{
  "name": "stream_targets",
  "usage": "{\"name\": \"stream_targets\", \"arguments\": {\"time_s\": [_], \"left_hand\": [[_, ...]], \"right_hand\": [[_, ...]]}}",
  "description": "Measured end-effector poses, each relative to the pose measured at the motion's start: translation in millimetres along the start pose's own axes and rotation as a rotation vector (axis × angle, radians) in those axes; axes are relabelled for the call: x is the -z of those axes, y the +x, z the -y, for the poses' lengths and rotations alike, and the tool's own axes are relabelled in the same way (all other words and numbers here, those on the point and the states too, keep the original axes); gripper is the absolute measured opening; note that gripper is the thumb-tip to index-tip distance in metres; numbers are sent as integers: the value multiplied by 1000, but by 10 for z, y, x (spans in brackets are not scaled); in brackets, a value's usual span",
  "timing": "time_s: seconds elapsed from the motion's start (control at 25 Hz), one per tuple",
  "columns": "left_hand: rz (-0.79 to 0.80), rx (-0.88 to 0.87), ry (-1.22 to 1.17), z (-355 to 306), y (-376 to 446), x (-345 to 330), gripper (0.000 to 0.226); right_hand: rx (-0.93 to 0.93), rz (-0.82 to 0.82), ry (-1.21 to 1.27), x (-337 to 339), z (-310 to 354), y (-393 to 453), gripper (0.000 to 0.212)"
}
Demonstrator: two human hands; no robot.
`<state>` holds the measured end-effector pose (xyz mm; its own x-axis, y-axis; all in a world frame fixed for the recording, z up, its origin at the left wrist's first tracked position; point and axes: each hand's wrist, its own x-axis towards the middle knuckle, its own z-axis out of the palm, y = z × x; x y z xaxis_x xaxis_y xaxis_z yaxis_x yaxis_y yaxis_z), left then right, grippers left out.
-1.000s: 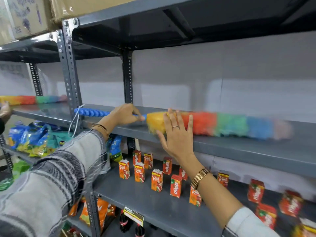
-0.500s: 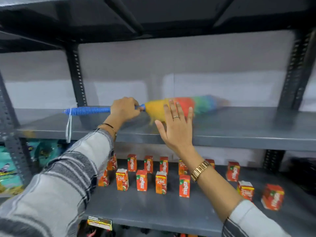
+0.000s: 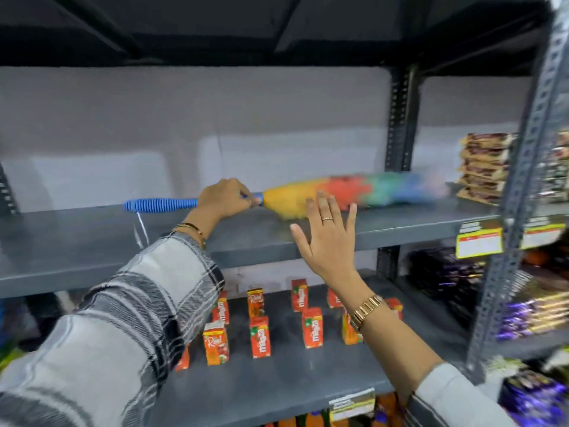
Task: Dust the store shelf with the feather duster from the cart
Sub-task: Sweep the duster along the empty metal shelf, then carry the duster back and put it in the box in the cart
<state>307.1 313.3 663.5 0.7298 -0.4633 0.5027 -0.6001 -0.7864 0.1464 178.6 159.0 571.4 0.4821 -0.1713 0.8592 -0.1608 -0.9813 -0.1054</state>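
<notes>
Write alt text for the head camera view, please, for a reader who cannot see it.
The left hand grips a rainbow feather duster by its blue handle, its blurred head lying along a bare grey metal shelf. The right hand hovers open in front. Small orange juice cartons stand on the shelf below.

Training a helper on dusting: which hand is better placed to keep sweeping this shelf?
Left hand: it grips the feather duster lying on the shelf. The right hand is open and empty.

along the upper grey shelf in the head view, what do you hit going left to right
blue ribbed handle → left hand gripping it → rainbow duster head → stack of brown packets → yellow price tags on the shelf edge
</notes>
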Motion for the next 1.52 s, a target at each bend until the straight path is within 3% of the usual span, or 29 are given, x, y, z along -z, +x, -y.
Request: {"name": "stream_targets", "arguments": {"time_s": [0.08,0.2,0.28,0.36,0.44,0.68,0.92,1.04,1.12,1.2,1.4,1.52], "left_hand": [[89,-2,42,-121,91,-189,37],[-65,41,195,-442,251,-355,40],[-98,30,140,-555,349,-351,40],[8,-36,-20,-502,400,-364,35],[106,-92,-24,-441,381,-394,33],[-188,-82,300,-211,476,-249,37],[-282,-482,227,-101,346,-97,39],[-300,-712,214,-428,341,-29,61],[-313,-899,225,-768,316,-91,61],[-317,-1038,250,-1173,244,-228,57],[-237,-1130,240,-2192,14,-605,45],[-241,-1308,328,-2923,-283,-849,38]], "right_hand": [[-57,4,-21,39,-214,-25,64],[-87,15,-34,81,-455,-44,66],[-102,10,-34,84,-540,-54,64],[-102,15,-30,81,-590,-57,59],[-102,23,-30,92,-631,-56,57],[-91,-46,-86,260,-813,2,50],[-155,-133,-117,425,-842,104,51],[-199,-173,-125,524,-843,59,56],[-234,-166,-115,620,-985,-72,59],[-293,-116,-111,727,-1227,-330,59],[-474,110,-205,1032,-1995,-1370,60],[-639,213,-296,1224,-2382,-2139,51]]}}
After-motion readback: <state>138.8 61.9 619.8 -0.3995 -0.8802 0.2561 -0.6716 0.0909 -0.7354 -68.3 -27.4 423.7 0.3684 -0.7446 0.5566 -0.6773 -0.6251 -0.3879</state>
